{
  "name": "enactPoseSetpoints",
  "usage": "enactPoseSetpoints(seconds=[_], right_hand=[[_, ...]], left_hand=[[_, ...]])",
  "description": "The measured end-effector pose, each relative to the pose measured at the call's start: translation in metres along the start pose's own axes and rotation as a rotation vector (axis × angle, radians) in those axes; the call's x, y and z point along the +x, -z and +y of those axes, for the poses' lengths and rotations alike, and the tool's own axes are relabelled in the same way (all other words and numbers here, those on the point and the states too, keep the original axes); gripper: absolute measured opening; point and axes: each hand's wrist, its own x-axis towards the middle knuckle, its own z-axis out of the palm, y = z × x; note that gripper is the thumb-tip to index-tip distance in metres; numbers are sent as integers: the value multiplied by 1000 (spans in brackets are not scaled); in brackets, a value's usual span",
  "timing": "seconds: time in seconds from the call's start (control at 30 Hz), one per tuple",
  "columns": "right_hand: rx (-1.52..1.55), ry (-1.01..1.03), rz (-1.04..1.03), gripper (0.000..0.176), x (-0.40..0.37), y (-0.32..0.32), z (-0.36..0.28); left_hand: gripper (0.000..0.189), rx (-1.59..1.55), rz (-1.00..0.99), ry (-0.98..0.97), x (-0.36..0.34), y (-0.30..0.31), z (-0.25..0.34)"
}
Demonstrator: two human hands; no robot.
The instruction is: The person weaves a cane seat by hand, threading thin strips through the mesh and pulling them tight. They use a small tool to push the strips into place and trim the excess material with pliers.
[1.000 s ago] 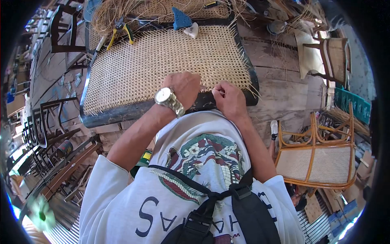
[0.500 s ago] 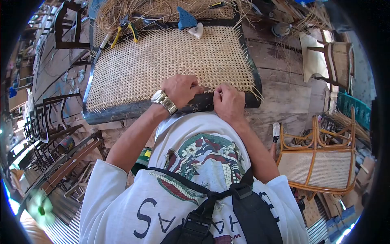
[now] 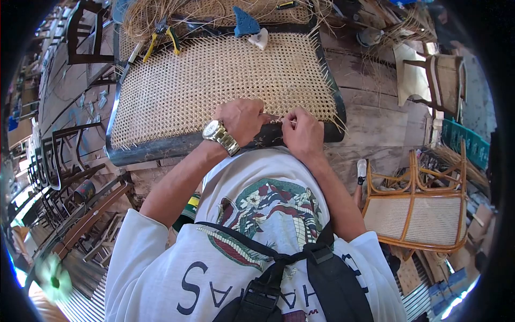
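Worn wooden planks make up the floor [image 3: 359,80], scattered with thin, dry fibres. Nearest is the person's white cotton shirt [image 3: 155,273], with a coloured print and smooth black straps [image 3: 338,279] across it. Just beyond it, directly in front of the person, lies the woven cane panel [image 3: 214,75], a broad mesh of small holes in a glossy dark frame [image 3: 161,147] with rounded corners. At its near edge, the left hand [image 3: 240,121], below a shiny metal watch [image 3: 221,137], is curled; I cannot tell what its fingers grip. Close beside it, the right hand [image 3: 303,133] pinches what looks like a thin pale strand [image 3: 293,121] between thumb and fingertip. Short cane ends bristle along the frame. At the panel's far side are yellow-handled pliers [image 3: 161,38], a rough blue wedge [image 3: 245,23] and a chipped white lump [image 3: 259,39] touching it. Beyond them, loose cane strands [image 3: 161,13] tangle in curls.
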Motion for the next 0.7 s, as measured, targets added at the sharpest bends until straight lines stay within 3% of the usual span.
enactPoseSetpoints(seconds=[0.13,0.2,0.43,0.57,0.7], right_hand=[[-23,26,72,15,-3,-4,-1],[-51,20,80,15,-4,-7,-3],[-30,43,33,12,-3,-3,-5],[3,50,48,16,-1,-2,0],[168,-15,12,15,-2,4,-1]], left_hand=[[28,36,48,-38,-4,-13,0],[28,88,196,-145,-13,-18,4],[25,-52,112,-33,-19,-17,-3],[23,-126,187,-13,-23,3,0],[22,-168,159,31,-16,24,-13]])
